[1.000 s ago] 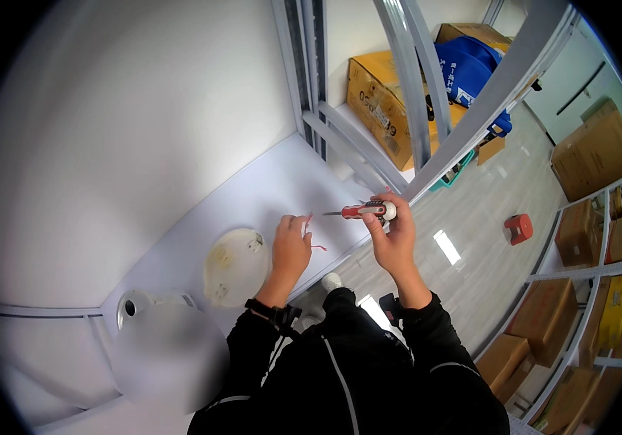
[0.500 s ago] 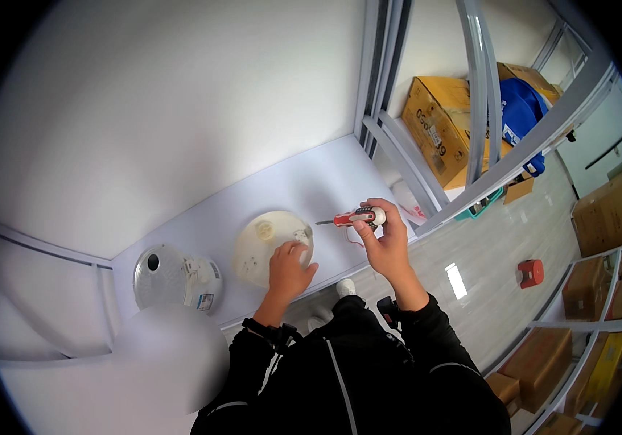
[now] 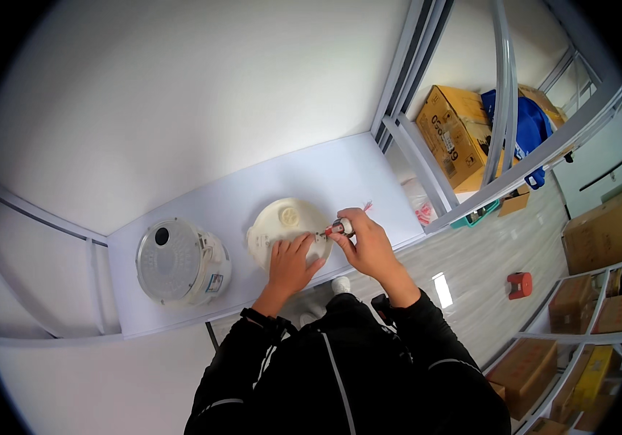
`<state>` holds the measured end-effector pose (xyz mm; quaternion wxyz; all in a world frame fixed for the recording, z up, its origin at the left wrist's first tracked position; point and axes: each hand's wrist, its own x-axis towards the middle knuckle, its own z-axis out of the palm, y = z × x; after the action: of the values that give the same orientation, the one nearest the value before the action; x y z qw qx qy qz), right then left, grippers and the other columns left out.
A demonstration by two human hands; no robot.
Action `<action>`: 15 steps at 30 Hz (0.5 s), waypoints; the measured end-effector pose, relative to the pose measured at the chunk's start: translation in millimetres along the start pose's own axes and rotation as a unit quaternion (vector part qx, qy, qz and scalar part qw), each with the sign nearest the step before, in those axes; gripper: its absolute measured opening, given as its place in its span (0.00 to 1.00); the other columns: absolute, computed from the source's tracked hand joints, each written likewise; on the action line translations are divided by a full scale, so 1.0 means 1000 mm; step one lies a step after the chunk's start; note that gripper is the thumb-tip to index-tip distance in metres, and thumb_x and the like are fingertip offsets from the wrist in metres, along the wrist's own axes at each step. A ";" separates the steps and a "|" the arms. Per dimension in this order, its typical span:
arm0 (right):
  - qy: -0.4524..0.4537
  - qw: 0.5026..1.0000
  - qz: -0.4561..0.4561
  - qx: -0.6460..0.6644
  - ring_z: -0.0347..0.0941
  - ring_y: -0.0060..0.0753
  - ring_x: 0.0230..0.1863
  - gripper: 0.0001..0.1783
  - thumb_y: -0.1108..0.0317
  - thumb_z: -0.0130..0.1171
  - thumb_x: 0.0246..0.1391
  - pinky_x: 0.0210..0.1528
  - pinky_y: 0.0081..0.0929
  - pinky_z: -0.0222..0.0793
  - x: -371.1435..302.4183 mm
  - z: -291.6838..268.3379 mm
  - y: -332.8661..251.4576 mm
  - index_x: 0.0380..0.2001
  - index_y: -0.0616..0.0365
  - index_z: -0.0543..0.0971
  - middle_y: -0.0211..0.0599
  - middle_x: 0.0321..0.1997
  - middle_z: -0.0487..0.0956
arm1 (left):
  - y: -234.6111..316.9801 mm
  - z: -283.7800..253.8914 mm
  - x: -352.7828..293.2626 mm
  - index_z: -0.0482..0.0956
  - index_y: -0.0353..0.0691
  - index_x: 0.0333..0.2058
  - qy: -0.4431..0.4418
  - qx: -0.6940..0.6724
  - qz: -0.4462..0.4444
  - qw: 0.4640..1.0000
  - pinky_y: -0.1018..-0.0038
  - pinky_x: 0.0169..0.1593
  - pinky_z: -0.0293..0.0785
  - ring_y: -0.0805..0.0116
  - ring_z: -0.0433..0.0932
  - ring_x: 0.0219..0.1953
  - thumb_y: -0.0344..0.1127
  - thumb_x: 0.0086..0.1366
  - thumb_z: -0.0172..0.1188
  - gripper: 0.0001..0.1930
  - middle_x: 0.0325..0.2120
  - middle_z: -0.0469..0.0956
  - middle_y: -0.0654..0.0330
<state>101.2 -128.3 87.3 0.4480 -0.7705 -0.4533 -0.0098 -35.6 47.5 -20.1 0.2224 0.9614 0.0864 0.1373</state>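
A round cream-coloured plastic cover (image 3: 267, 217), with a raised circular piece near its far edge, lies on the pale bench. My left hand (image 3: 290, 267) rests on the cover's near part, its fingers stretched out and apart. My right hand (image 3: 366, 243) is closed around the red and white handle of a screwdriver (image 3: 337, 228). The tool's tip is at the cover's right side, close to my left fingertips; whether it sits in a screw is too small to tell. Left of the cover stands a drum-shaped white appliance body (image 3: 173, 261) with a silvery top and a dark round opening.
The bench (image 3: 354, 167) runs along a white wall, with grey metal framing (image 3: 398, 72) at its right end. Beyond that are a yellow cardboard box (image 3: 456, 138) and a blue bag (image 3: 532, 130). A red stool (image 3: 520, 285) and shelves with boxes (image 3: 528, 366) stand right on the floor.
My right hand has brought the screwdriver left and down onto the cover's right side. My left hand stays on the cover. The view has shifted slightly, showing more of the drum-shaped body.
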 end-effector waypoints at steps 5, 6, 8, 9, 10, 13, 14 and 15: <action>-0.001 1.000 -0.004 -0.007 0.85 0.52 0.39 0.22 0.65 0.71 0.64 0.40 0.42 0.80 -0.001 0.008 0.000 0.56 0.59 0.75 0.47 0.49 0.83 | 0.003 0.008 0.007 0.78 0.42 0.65 -0.009 -0.023 -0.010 1.000 0.53 0.69 0.61 0.51 0.69 0.57 0.58 0.68 0.66 0.34 0.57 0.77 0.61; -0.001 1.000 0.002 -0.005 0.85 0.52 0.39 0.22 0.65 0.71 0.64 0.40 0.42 0.80 -0.002 0.010 -0.001 0.56 0.59 0.75 0.47 0.49 0.83 | 0.002 0.010 0.007 0.78 0.42 0.65 -0.003 -0.016 -0.003 1.000 0.51 0.70 0.60 0.50 0.69 0.58 0.58 0.68 0.66 0.34 0.57 0.76 0.61; 0.000 1.000 0.015 -0.003 0.85 0.53 0.39 0.22 0.65 0.71 0.64 0.39 0.43 0.80 -0.005 0.012 -0.002 0.56 0.59 0.75 0.48 0.50 0.83 | -0.001 0.014 0.007 0.79 0.41 0.65 0.009 -0.002 0.012 1.000 0.49 0.72 0.59 0.50 0.68 0.60 0.59 0.67 0.66 0.35 0.56 0.76 0.60; 0.002 1.000 0.014 -0.007 0.86 0.52 0.39 0.23 0.65 0.71 0.64 0.40 0.42 0.80 -0.005 0.012 -0.004 0.56 0.59 0.74 0.48 0.50 0.83 | -0.003 0.014 0.007 0.79 0.41 0.64 0.013 0.000 0.020 1.000 0.47 0.74 0.57 0.50 0.67 0.61 0.59 0.66 0.67 0.35 0.56 0.75 0.60; 0.004 1.000 0.014 -0.012 0.86 0.52 0.39 0.23 0.65 0.71 0.64 0.40 0.42 0.80 -0.005 0.013 -0.007 0.56 0.59 0.74 0.48 0.50 0.83 | -0.006 0.013 0.007 0.79 0.41 0.64 0.016 0.003 0.029 0.999 0.46 0.75 0.55 0.49 0.67 0.62 0.60 0.66 0.67 0.36 0.56 0.75 0.60; 0.009 1.000 0.021 -0.011 0.86 0.52 0.39 0.23 0.65 0.71 0.64 0.40 0.42 0.81 -0.007 0.015 -0.009 0.56 0.59 0.74 0.48 0.51 0.83 | -0.009 0.010 0.007 0.80 0.41 0.64 0.004 -0.012 0.030 0.999 0.43 0.77 0.52 0.48 0.66 0.64 0.63 0.62 0.70 0.39 0.57 0.75 0.59; 0.009 1.000 0.025 -0.008 0.86 0.52 0.39 0.23 0.65 0.71 0.64 0.39 0.42 0.81 -0.008 0.016 -0.009 0.57 0.59 0.74 0.48 0.51 0.83 | -0.008 0.008 0.006 0.80 0.41 0.64 -0.004 -0.021 0.026 0.999 0.42 0.77 0.50 0.48 0.65 0.65 0.64 0.60 0.71 0.40 0.57 0.75 0.59; 0.012 1.000 0.027 -0.007 0.86 0.52 0.39 0.23 0.65 0.71 0.64 0.39 0.42 0.81 -0.009 0.016 -0.009 0.57 0.59 0.74 0.48 0.51 0.83 | -0.008 0.007 0.007 0.80 0.42 0.64 -0.009 -0.022 0.024 0.999 0.41 0.77 0.50 0.49 0.65 0.66 0.64 0.58 0.72 0.42 0.58 0.75 0.59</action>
<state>83.4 -121.8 80.1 0.4486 -0.7853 -0.4266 -0.0100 -28.0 53.2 -28.3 0.2414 0.9592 0.0583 0.1355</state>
